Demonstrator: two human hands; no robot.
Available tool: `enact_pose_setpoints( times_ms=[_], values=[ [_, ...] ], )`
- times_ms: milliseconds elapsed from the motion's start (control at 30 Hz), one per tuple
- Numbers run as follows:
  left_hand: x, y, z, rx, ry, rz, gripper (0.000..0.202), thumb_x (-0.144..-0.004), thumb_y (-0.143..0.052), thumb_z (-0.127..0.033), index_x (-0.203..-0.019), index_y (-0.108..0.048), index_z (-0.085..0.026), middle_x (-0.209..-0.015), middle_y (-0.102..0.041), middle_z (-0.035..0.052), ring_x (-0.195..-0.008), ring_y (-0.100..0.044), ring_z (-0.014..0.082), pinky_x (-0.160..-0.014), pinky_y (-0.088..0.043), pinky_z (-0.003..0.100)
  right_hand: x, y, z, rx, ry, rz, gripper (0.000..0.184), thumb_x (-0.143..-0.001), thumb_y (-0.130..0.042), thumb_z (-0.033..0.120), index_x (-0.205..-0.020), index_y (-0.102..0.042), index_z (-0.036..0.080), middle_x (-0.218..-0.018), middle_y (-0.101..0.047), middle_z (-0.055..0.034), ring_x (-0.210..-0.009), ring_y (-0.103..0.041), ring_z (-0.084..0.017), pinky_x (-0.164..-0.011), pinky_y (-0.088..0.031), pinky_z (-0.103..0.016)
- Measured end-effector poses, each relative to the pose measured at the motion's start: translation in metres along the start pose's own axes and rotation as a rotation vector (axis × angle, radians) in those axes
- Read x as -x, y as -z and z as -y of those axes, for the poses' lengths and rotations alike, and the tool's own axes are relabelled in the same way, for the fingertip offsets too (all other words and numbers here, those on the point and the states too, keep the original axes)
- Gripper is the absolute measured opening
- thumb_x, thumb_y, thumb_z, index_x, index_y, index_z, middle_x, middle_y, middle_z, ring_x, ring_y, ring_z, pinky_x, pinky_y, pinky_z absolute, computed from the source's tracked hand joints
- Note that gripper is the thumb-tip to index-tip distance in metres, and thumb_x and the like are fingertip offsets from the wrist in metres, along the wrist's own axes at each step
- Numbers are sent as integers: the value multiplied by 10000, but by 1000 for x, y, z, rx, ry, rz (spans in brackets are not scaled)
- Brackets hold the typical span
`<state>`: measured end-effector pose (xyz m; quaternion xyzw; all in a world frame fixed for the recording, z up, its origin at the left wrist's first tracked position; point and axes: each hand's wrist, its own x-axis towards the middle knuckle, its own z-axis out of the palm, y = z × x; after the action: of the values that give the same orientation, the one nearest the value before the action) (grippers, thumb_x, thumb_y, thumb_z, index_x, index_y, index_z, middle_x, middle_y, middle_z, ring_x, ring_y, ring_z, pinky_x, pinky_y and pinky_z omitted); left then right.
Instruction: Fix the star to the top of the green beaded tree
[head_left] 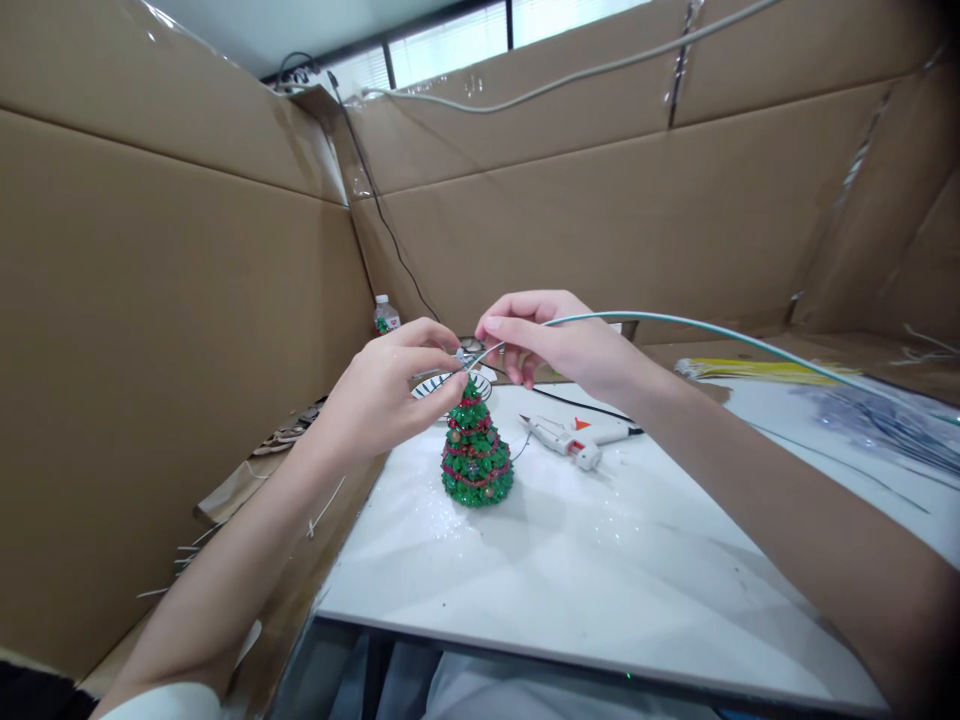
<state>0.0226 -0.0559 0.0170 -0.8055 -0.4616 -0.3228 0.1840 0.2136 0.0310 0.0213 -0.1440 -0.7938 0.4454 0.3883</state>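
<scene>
Cord (720,330), thin and pale, arcs from beyond the right edge of the view to the top of a small green tree (477,470), which stands upright on the white table (525,590). The right hand (536,335) has its grip closed on the cord between thumb and fingers; the left hand (397,385) has its fingertips at the treetop, and whether its grip pinches the cord's end or the tip I cannot tell. The cord looks light and springy, probably best held close to its end. The tree seems light too, its glittery trim likely rough and easily knocked loose, so the broad base would be the safer hold. The left fingers hide the very tip; the cord's far end is cut off, and the clutter behind the hands is hard to make out.
</scene>
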Motion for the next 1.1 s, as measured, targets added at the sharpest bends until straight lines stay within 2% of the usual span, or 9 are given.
enact_pose_setpoints(
  times_ms=[167, 333, 433, 633, 767, 867, 967, 1100],
  values=[
    [0, 0, 1, -15, -3, 36, 167, -837, -571, -288, -806, -706, -194, -1074, -641, 44, -930, -628, 186, -832, -504, 334, 0, -1, 1, 18, -18, -1, 230, -844, -611, 403, -835, -628, 174, -765, -641, -40, -550, -525, -74, -481, -429, -218],
    [-1, 1, 0, -7, -4, 97, 264, -880, -528, -370, -805, -701, -185, -1098, -629, 61, -926, -619, 188, -829, -498, 345, -1, 1, -2, 37, 1, -14, 237, -849, -606, 415, -850, -631, 180, -762, -642, -36, -549, -531, -76, -474, -426, -219],
    [-2, 2, 0, 16, -1, 132, 306, -922, -461, -360, -821, -693, -188, -1107, -628, 63, -928, -614, 183, -812, -497, 338, 0, 2, -4, 45, -5, -20, 244, -855, -598, 422, -844, -630, 180, -757, -639, -36, -545, -526, -74, -479, -432, -220],
    [-1, -4, -3, 61, -53, 166, 171, -873, -549, -288, -850, -686, -189, -1105, -625, 63, -943, -619, 181, -822, -500, 324, 15, -1, -11, 78, -17, -53, 259, -859, -588, 429, -836, -633, 175, -720, -616, -23, -538, -529, -76, -467, -436, -213],
    [-2, -11, -3, 62, -88, 208, 176, -877, -544, -271, -845, -693, -184, -1088, -626, 68, -927, -619, 178, -822, -498, 326, 26, -4, -23, -3, -45, -135, 293, -838, -602, 451, -813, -641, 161, -754, -628, -36, -536, -530, -76, -467, -447, -217],
    [-3, -15, -1, 53, -103, 223, 206, -894, -517, -244, -845, -706, -180, -1076, -629, 69, -906, -616, 167, -803, -493, 314, 32, -7, -30, -74, -45, -148, 291, -811, -631, 452, -831, -649, 162, -784, -629, -40, -571, -543, -86, -490, -463, -225],
    [-4, -19, 2, 59, -106, 188, 210, -895, -517, -225, -837, -713, -178, -1042, -642, 66, -885, -617, 162, -783, -491, 304, 35, -11, -33, -58, -66, -117, 309, -773, -665, 457, -886, -651, 170, -782, -624, -34, -594, -547, -94, -482, -433, -218],
    [-5, -22, 4, 66, -102, 197, 212, -891, -513, -231, -827, -709, -187, -1035, -647, 63, -883, -618, 168, -785, -493, 314, 35, -18, -35, 84, -75, -116, 318, -804, -605, 478, -856, -641, 166, -734, -601, -20, -579, -509, -87, -471, -359, -217]
  ],
)
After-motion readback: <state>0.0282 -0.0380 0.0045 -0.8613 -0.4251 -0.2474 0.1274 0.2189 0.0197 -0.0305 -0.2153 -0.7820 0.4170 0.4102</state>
